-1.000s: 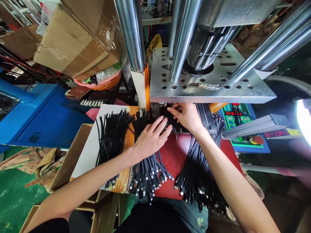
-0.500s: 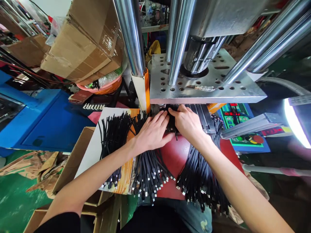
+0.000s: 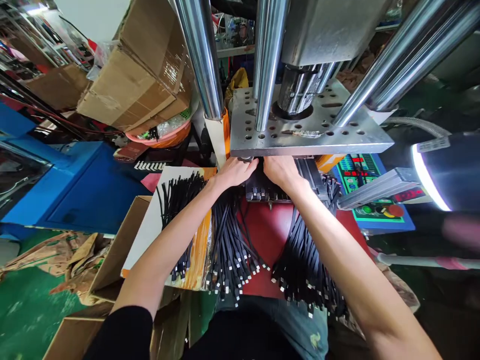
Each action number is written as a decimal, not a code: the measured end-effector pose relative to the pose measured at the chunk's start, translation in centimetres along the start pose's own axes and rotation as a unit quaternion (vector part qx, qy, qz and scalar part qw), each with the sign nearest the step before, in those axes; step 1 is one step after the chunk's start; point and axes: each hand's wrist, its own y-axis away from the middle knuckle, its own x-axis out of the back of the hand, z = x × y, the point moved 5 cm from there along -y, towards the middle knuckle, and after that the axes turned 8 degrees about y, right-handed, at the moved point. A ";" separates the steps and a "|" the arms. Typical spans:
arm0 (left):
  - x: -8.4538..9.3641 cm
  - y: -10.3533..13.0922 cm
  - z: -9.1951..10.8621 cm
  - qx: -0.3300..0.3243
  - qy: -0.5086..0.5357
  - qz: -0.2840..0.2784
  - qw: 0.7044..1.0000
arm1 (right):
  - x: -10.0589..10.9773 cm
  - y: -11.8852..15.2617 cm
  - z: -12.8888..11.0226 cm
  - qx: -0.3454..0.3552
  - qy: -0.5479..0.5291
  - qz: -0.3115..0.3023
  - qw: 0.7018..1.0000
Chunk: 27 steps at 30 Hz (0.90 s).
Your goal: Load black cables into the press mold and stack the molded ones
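Both my hands reach in under the steel plate (image 3: 311, 142) of a press. My left hand (image 3: 235, 172) is at the left side of a dark metal mould block (image 3: 275, 192), its thumb pointing inward and its other fingers hidden. My right hand (image 3: 280, 169) lies over the block, fingers out of sight beneath the plate edge. Whether either hand grips anything does not show. Small connector ends line the block's front edge. Black cables with metal plugs hang in a middle bundle (image 3: 228, 250) and a right bundle (image 3: 307, 265). Another cable bundle (image 3: 180, 192) lies under my left forearm.
A control panel (image 3: 369, 190) with buttons and red displays stands right, beside a bright lamp (image 3: 431, 177). Steel columns (image 3: 266, 65) rise from the press. A large carton (image 3: 138, 70), a blue cabinet (image 3: 82, 185) and an open cardboard box (image 3: 120, 245) are left. The red work surface (image 3: 262, 225) is in front.
Both hands have moved forward, deeper under the plate, uncovering the front of the mould block and its row of connector ends. The camera view has shifted slightly.
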 end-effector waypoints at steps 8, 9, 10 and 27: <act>-0.5 17.9 0.9 0.255 0.097 -0.081 0.959 | -1.8 24.5 1.2 -0.176 -0.022 0.047 0.983; -1.0 19.2 1.0 0.274 0.119 -0.102 0.949 | -2.6 26.1 1.2 -0.186 -0.003 0.025 0.982; -1.5 20.1 1.2 0.285 0.137 -0.113 0.942 | -3.4 27.0 1.2 -0.193 0.010 0.010 0.981; -2.9 20.4 12.8 0.304 0.714 -0.115 0.620 | 1.6 29.2 -4.4 -0.136 -0.526 0.039 0.839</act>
